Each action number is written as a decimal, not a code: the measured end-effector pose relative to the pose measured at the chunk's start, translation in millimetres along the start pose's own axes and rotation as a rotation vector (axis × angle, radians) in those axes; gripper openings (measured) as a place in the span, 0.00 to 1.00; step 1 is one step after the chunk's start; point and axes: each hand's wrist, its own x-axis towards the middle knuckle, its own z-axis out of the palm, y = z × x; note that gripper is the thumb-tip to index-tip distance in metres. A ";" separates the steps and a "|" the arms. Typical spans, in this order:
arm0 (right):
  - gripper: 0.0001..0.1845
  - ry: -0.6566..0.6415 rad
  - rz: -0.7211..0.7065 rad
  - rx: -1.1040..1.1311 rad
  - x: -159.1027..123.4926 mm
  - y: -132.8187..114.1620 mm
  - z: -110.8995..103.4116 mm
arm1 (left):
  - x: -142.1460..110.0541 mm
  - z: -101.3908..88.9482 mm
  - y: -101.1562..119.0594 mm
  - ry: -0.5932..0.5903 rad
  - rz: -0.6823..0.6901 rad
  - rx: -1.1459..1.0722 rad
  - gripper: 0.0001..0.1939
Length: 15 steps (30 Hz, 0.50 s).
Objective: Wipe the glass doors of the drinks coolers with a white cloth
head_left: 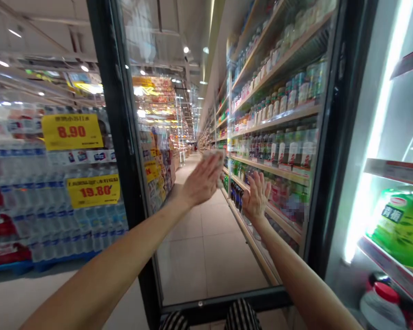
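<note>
A glass door (pixel 182 256) in a dark frame stands in front of me, its pane see-through. My left hand (pixel 204 181) presses a pale cloth (pixel 216 156) to the middle of the pane. Its fingers lie over the cloth and are slightly blurred, so much of the cloth is hidden. To the right, my right hand (pixel 256 197) is raised at the pane with fingers spread and nothing in it. Whether its palm touches the glass, I cannot tell.
Right of the door is a lit cooler with shelves (pixel 395 172), a green bag-like package (pixel 399 227) and a red-lidded jar (pixel 383 302). Stacked packs of water bottles (pixel 55 197) with yellow price signs (pixel 72 132) stand left. Bottle shelves (pixel 278 114) line the aisle seen through the glass.
</note>
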 end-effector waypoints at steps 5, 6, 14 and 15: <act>0.26 -0.003 -0.001 -0.011 0.7 -0.8 0.2 | 0.9 5.5 12.3 -0.003 0.008 -0.072 0.24; 0.26 -0.005 -0.004 -0.015 0.8 -0.9 0.0 | -7.1 9.1 20.1 -0.060 0.136 -0.096 0.24; 0.24 0.017 -0.013 -0.016 0.6 -2.2 -0.2 | 3.4 -3.5 -7.1 0.044 -0.089 0.030 0.29; 0.24 0.014 -0.008 -0.014 0.6 -3.1 0.0 | 14.0 -7.8 -17.2 0.118 -0.246 0.059 0.30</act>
